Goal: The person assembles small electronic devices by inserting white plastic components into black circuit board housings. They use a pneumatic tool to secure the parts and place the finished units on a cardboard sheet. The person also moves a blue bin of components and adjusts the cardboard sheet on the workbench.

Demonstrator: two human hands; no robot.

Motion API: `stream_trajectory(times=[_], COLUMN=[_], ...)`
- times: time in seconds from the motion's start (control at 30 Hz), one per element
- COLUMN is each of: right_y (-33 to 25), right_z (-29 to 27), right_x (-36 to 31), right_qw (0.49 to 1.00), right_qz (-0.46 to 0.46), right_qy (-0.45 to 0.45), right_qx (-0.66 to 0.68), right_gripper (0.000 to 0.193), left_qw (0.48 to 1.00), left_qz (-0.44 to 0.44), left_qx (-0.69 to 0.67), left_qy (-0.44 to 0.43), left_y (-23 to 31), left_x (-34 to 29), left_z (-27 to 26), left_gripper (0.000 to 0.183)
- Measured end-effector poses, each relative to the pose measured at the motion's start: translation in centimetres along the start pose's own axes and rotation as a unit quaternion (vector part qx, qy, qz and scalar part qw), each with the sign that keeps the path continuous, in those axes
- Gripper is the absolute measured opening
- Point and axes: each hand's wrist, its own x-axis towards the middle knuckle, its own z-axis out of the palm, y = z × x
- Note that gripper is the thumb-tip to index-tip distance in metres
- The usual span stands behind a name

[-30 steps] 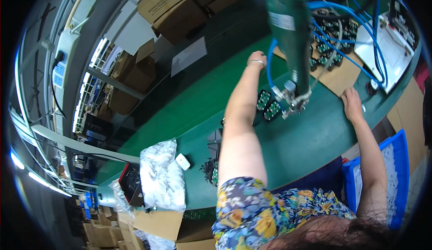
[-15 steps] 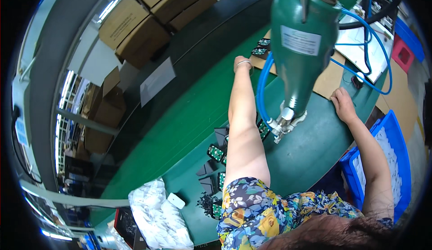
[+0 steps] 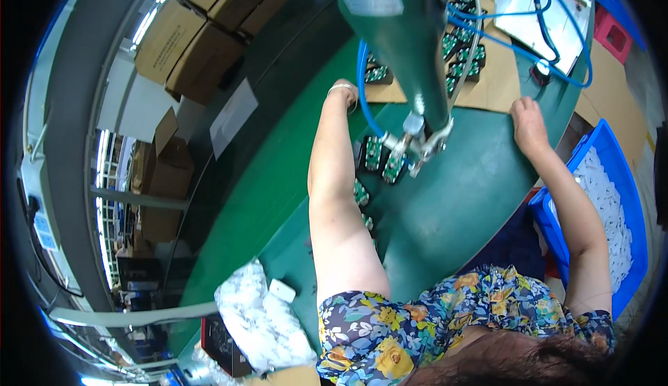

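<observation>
My left hand (image 3: 343,91) reaches far forward to the left edge of a cardboard sheet (image 3: 490,87), its fingers curled there and partly hidden. At the sheet's near right corner, my right hand (image 3: 530,123) is closed with its fingertips on the edge. Rows of black parts with green circuit boards (image 3: 465,53) lie on the cardboard; some are hidden behind a green tapered machine body (image 3: 398,45) in front of them. Two more board parts (image 3: 373,154) sit on the green table, right of my left forearm, and others show beside the elbow.
Metal fittings (image 3: 417,146) and blue hoses (image 3: 362,83) hang over the table. At right is a blue bin (image 3: 539,212) of white pieces. A bag of white items (image 3: 261,323) and a small white box (image 3: 282,290) are at lower left. Cartons (image 3: 216,59) stand beyond.
The view has shifted, so the machine body appears farther left and more of the cardboard and its boards shows. Both hands stay at the sheet's edges. My left forearm hides more table parts.
</observation>
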Motion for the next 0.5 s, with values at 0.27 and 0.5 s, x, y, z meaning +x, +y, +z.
stream_trajectory(times=[0.27,0.5], right_y=[-0.2,0.4], right_z=[-3.6,-2.5], right_x=[-0.2,-1.2], right_qw=[0.998,0.996], right_qz=[-0.049,-0.027], right_qy=[-0.015,-0.075], right_qx=[-0.041,-0.025], right_gripper=[0.034,0.040], left_qw=[0.989,0.997], left_qz=[0.107,0.034], left_qx=[0.092,0.036], left_qy=[-0.046,0.062], left_y=[2.7,4.7], left_x=[-5.6,-8.2], left_z=[1.9,2.7], left_gripper=[0.056,0.053])
